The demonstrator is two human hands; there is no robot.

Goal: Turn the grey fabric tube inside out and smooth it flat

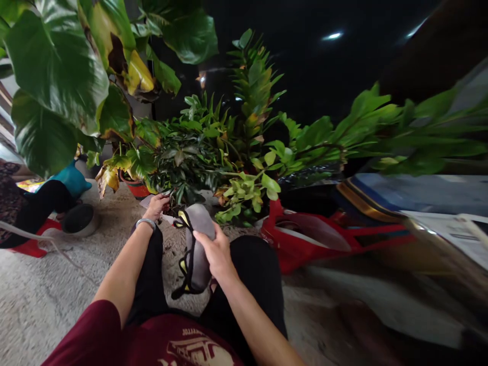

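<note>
My right hand (219, 254) is closed around what looks like a sandal (202, 239), held above the ground between my knees. It has a grey sole and black looped straps with yellow inside, and its strap side faces left. Farther forward, my left hand (157, 207), with a bracelet at the wrist, reaches to the foot of the dark-leaved plants (185, 157). Its fingers are bent together; what they hold, if anything, is too small to make out. Pale scraps (168, 218) lie on the ground beside that hand.
A red plant pot (135, 187) stands ahead on the left under large leaves (57, 71). Right of my knee lies a red bag (305, 239), near stacked boxes (381, 198). At far left another person's dark-clothed leg (41, 203) shows beside a grey bowl (81, 221).
</note>
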